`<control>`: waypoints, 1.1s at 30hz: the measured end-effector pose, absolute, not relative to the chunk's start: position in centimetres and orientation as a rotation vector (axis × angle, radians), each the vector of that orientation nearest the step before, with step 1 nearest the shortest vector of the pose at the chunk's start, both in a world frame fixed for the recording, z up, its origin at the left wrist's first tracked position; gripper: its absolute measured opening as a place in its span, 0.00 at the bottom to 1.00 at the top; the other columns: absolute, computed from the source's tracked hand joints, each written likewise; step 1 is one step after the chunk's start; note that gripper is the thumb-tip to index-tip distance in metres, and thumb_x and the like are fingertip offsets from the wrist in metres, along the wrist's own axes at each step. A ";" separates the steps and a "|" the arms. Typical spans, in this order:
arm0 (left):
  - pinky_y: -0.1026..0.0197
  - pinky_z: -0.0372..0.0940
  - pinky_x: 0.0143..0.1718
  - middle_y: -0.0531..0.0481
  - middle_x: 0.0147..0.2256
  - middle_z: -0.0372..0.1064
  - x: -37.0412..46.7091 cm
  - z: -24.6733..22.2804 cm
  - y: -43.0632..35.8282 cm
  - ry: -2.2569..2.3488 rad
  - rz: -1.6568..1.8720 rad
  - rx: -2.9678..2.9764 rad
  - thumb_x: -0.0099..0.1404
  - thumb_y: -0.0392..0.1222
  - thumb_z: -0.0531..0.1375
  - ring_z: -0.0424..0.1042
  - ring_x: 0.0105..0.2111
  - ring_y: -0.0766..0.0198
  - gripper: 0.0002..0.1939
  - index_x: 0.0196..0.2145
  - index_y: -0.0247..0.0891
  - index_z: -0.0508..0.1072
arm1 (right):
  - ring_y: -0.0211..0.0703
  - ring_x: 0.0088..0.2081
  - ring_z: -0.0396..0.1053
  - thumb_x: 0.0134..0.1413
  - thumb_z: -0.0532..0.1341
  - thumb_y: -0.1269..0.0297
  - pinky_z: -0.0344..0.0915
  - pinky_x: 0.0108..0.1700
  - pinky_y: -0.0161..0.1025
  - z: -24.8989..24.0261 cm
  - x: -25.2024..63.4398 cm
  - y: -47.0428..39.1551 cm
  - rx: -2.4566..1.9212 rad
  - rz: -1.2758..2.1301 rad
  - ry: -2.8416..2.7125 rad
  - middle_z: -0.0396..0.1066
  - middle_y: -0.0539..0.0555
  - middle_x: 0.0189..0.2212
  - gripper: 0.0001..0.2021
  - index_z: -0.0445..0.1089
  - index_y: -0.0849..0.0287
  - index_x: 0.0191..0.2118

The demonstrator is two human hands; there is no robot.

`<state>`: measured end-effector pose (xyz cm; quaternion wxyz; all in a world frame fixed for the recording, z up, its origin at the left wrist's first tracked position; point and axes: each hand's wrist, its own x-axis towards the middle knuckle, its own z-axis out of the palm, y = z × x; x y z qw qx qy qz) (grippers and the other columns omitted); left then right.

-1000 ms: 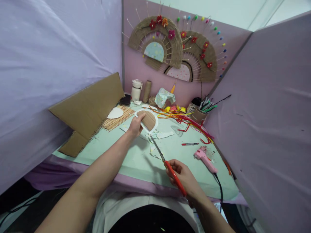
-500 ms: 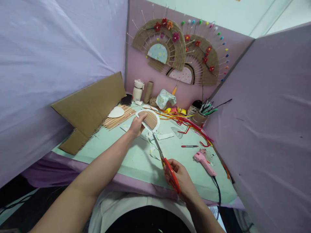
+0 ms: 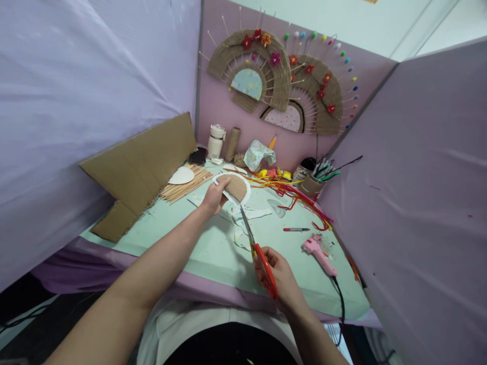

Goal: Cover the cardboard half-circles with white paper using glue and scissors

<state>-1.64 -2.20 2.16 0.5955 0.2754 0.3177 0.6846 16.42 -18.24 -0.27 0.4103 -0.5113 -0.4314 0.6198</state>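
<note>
Over the middle of the table, my left hand (image 3: 215, 196) pinches a brown half-round cardboard piece (image 3: 236, 188) with a white border around it. The thumb lies on its face, and the fingers are mostly hidden beneath. Red-handled scissors (image 3: 265, 269) are in my right hand (image 3: 276, 274), blades pointing up and away. Their tips meet the lower part of the white border. Under the blades, thin patterned paper scraps (image 3: 240, 237) lie on the green tabletop (image 3: 205, 253).
Cardboard (image 3: 148, 172) and wooden sticks (image 3: 186, 185) are at left. Colored pipe cleaners (image 3: 297, 192) stretch toward the right, near a red pen (image 3: 297, 229), a pink glue gun (image 3: 321, 256) and a container of pens (image 3: 312, 186). A white bottle (image 3: 216, 142) stands behind.
The scissors and my right hand have moved slightly up and left, with the blade tips a little further onto the white border. My left hand stays nearly where it was.
</note>
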 end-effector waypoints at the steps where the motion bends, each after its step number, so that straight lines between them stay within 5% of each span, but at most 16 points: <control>1: 0.61 0.68 0.34 0.50 0.28 0.70 -1.6 2.1 -2.2 0.738 1.590 0.640 0.54 0.38 0.63 0.70 0.31 0.63 0.09 0.34 0.35 0.70 | 0.29 0.15 0.51 0.39 0.68 0.52 0.47 0.16 0.29 -0.3 16.4 -18.2 -1.285 1.559 -1.081 0.57 0.42 0.15 0.18 0.63 0.58 0.29; 33: 0.64 0.69 0.30 0.51 0.29 0.71 -1.5 2.2 -2.3 0.718 1.581 0.661 0.56 0.38 0.61 0.69 0.29 0.66 0.09 0.36 0.35 0.70 | 0.28 0.16 0.53 0.41 0.67 0.53 0.49 0.16 0.28 -0.1 16.3 -18.2 -1.277 1.495 -1.095 0.58 0.43 0.17 0.17 0.63 0.59 0.29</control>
